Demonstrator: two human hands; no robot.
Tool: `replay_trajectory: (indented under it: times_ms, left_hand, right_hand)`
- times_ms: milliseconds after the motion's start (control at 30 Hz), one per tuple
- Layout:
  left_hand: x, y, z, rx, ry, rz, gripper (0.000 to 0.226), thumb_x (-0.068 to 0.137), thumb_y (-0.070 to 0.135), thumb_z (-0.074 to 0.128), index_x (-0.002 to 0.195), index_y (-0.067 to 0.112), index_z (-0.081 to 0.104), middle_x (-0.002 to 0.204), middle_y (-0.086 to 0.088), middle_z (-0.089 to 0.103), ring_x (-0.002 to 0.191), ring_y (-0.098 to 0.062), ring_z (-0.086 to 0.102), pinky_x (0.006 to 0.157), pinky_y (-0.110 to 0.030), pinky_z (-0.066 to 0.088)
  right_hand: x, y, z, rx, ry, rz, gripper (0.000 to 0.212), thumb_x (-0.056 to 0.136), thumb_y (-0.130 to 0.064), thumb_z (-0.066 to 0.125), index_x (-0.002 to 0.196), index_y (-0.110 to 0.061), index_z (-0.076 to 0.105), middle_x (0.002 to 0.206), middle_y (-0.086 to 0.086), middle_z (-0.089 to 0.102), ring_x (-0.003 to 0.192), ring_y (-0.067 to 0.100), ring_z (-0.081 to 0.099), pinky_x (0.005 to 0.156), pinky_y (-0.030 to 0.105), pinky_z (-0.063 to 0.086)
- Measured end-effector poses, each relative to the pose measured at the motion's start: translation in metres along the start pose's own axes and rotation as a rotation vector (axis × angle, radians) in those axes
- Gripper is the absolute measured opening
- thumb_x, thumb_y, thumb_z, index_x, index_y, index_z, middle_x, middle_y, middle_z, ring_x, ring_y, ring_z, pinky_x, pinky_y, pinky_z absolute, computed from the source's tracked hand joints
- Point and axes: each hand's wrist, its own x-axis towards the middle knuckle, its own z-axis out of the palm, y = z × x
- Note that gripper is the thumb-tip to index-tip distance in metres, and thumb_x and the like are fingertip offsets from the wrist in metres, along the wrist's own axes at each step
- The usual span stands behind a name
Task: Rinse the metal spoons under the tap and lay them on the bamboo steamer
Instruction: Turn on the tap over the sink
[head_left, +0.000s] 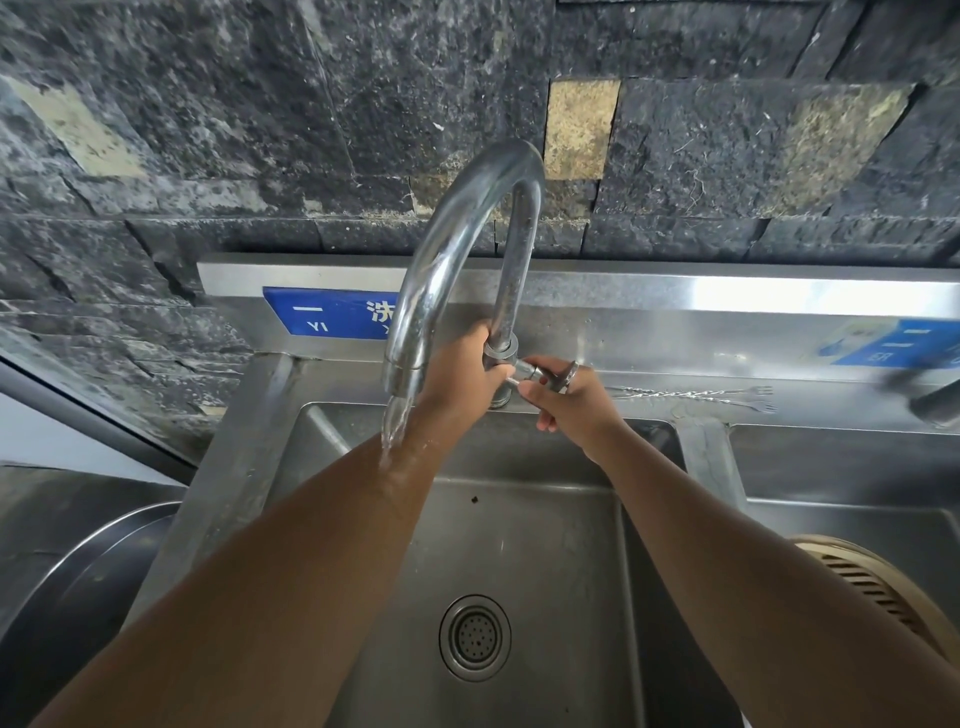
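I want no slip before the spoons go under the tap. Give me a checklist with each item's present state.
1. Water runs from the curved chrome tap: ok.
2. Left hand steadies the tap's base: ok.
3. Right hand on the small metal valve handle: ok.
4. Spoons in hand: not ok, neither hand holds one.
5. Round bamboo steamer at right: ok.
6. Steel sink basin's round drain unblocked: ok.

Chrome tap (457, 249) runs; bamboo steamer (878, 592) sits lower right.
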Motion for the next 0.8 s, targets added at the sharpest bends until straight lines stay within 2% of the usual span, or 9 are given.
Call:
replay_trajectory:
  times_ms: [167, 267, 433, 600, 800]
  left_hand:
    - [-0.0005, -0.0008, -0.0003, -0.023, -0.002, -0.004, 0.038, 0.08, 0.025, 0.077, 0.115, 0.023, 0.061, 0.068, 0.028, 0.049, 0.056, 0.023, 0.047, 0.051, 0.004, 0.035]
    - [-0.001, -0.0019, 0.0006, -0.058, -0.001, -0.004, 0.038, 0.08, 0.024, 0.077, 0.115, 0.023, 0.061, 0.067, 0.032, 0.047, 0.069, 0.037, 0.042, 0.058, 0.01, 0.031]
    - [-0.0018, -0.0013, 0.0013, -0.056, 0.019, -0.005, 0.042, 0.079, 0.025, 0.078, 0.118, 0.024, 0.061, 0.066, 0.031, 0.046, 0.058, 0.029, 0.044, 0.056, 0.008, 0.032]
    - [-0.0011, -0.0043, 0.0066, -0.097, 0.041, 0.027, 0.04, 0.078, 0.016, 0.079, 0.116, 0.016, 0.063, 0.068, 0.032, 0.045, 0.073, 0.041, 0.038, 0.062, 0.012, 0.028]
    - [-0.0016, -0.0028, 0.0077, -0.086, 0.054, 0.005, 0.04, 0.077, 0.016, 0.08, 0.114, 0.017, 0.063, 0.066, 0.032, 0.045, 0.071, 0.039, 0.041, 0.062, 0.012, 0.028]
  right_hand:
    - [-0.0001, -0.0008, 0.0004, 0.007, 0.002, 0.006, 0.03, 0.092, -0.015, 0.071, 0.12, -0.028, 0.065, 0.074, -0.004, 0.067, 0.044, 0.012, 0.059, 0.044, 0.022, 0.049]
    - [-0.0001, -0.0017, 0.0007, 0.002, 0.0, 0.017, 0.031, 0.093, -0.016, 0.071, 0.121, -0.025, 0.066, 0.075, -0.004, 0.067, 0.045, 0.013, 0.059, 0.045, 0.023, 0.049]
    - [-0.0003, -0.0033, 0.001, 0.008, 0.004, 0.047, 0.035, 0.092, -0.015, 0.071, 0.126, -0.021, 0.065, 0.077, -0.001, 0.066, 0.045, 0.012, 0.058, 0.045, 0.025, 0.049]
    - [-0.0002, -0.0041, -0.0005, 0.017, -0.009, 0.062, 0.034, 0.092, -0.014, 0.071, 0.125, -0.022, 0.065, 0.073, -0.005, 0.066, 0.045, 0.011, 0.058, 0.043, 0.021, 0.048]
    - [-0.0008, -0.008, -0.0016, 0.004, -0.022, 0.087, 0.035, 0.093, -0.014, 0.071, 0.126, -0.02, 0.066, 0.072, -0.005, 0.067, 0.047, 0.01, 0.06, 0.045, 0.022, 0.049]
